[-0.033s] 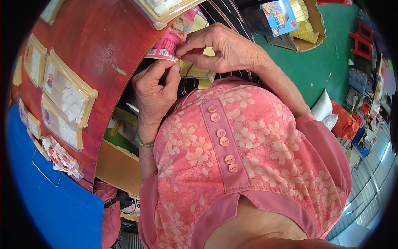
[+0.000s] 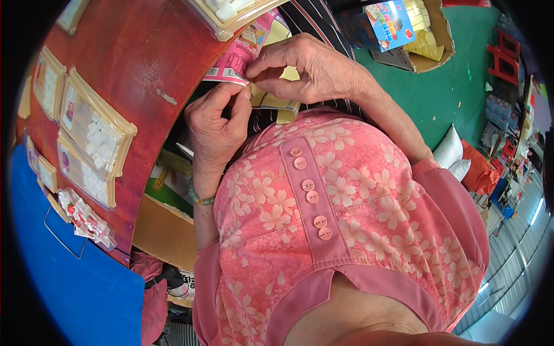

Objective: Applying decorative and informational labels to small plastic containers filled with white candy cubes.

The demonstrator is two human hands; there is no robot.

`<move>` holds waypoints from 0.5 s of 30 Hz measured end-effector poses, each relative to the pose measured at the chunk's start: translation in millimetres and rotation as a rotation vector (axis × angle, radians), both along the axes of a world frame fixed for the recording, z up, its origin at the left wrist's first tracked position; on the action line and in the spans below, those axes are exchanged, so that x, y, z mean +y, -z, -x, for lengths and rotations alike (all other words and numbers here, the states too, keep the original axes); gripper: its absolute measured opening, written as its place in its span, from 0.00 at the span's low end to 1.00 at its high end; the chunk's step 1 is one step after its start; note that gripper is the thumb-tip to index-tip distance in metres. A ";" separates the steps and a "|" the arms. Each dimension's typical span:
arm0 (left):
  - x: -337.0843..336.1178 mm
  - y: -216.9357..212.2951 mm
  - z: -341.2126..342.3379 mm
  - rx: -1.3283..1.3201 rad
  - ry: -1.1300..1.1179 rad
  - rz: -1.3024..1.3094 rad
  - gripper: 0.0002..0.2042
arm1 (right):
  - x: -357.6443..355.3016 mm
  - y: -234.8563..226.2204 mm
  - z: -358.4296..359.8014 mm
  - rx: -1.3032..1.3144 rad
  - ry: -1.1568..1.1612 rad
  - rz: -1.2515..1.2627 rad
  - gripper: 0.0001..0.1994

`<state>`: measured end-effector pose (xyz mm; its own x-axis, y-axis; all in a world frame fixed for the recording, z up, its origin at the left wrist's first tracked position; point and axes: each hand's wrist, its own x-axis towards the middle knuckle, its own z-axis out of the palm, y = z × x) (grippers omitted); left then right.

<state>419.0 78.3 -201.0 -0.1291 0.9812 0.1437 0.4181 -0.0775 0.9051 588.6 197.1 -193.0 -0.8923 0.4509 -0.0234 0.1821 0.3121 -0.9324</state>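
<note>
A pink printed card packaging piece (image 2: 235, 59), with barcodes along its near edge, lies at the table's rim over my lap. My left hand (image 2: 219, 120) pinches the corner of that edge between thumb and forefinger. Against the same corner, my right hand (image 2: 311, 68) presses its thumb and fingertips together, almost touching the left fingertips. The exact fold or tab between the fingers is too small to make out. Pale yellow card (image 2: 283, 112) shows beneath my right hand, in front of my striped black clothing.
On the red table (image 2: 138, 52) at left lie several clear-wrapped trays of white pieces (image 2: 101, 144) and a pile of small printed sachets (image 2: 86, 222). Another tray (image 2: 222, 17) sits at the top edge. A blue surface (image 2: 86, 288) adjoins. An open carton (image 2: 435, 40) stands on the green floor.
</note>
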 end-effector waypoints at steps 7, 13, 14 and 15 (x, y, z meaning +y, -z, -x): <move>1.2 1.6 1.6 -0.027 0.018 0.025 0.03 | 2.2 7.3 5.2 0.047 0.047 0.044 0.09; -8.2 14.7 -2.4 -0.228 -0.069 0.115 0.02 | 0.7 15.1 7.3 0.141 0.058 0.039 0.05; -10.0 14.1 -4.9 -0.318 -0.105 0.157 0.02 | 0.3 16.7 8.2 0.153 0.056 0.026 0.04; -11.3 14.1 -6.2 -0.408 -0.141 0.199 0.02 | -1.3 17.3 9.9 0.155 0.056 0.026 0.04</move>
